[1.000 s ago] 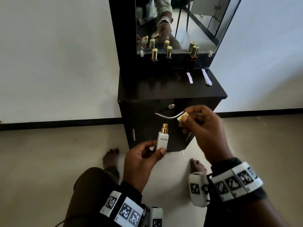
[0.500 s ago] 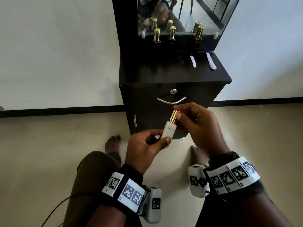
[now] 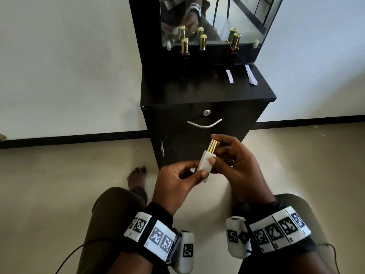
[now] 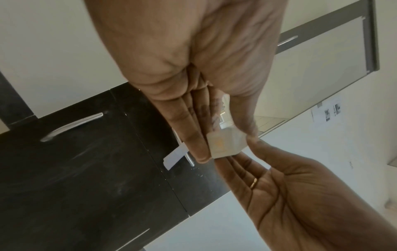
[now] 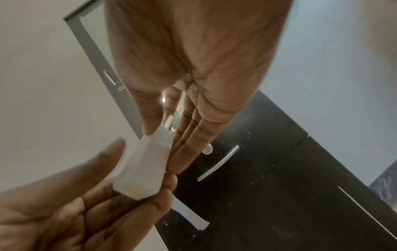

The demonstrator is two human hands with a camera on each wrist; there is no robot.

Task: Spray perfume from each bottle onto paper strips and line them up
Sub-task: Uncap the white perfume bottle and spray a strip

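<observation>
Against the black dressing cabinet (image 3: 207,91), taken here as the landmark, the left hand (image 3: 175,184) was held low in front of its drawer, thumb and fingers pinched round the lower part of a white perfume bottle (image 3: 205,165). In the left wrist view a white paper strip (image 4: 175,155) stuck out from behind those fingers, tucked between them and the bottle's side. The bottle leaned toward the cabinet with its gold cap (image 3: 213,146) on, just below the silver drawer handle (image 3: 204,123). To the right of it, the right hand (image 3: 239,165) closed on the same bottle, thumb pressed on the white body near the shoulder and fingers curled behind the cap. On the cabinet top, three dark gold-capped bottles (image 3: 184,47) stood along the foot of the mirror (image 3: 217,20), two toward the left and one toward the right. In front of the right one lay a single paper strip (image 3: 229,76), and further right, near the top's right edge, a small stack of strips (image 3: 251,75). Both hands and their bottle were well apart from everything on the cabinet top.
</observation>
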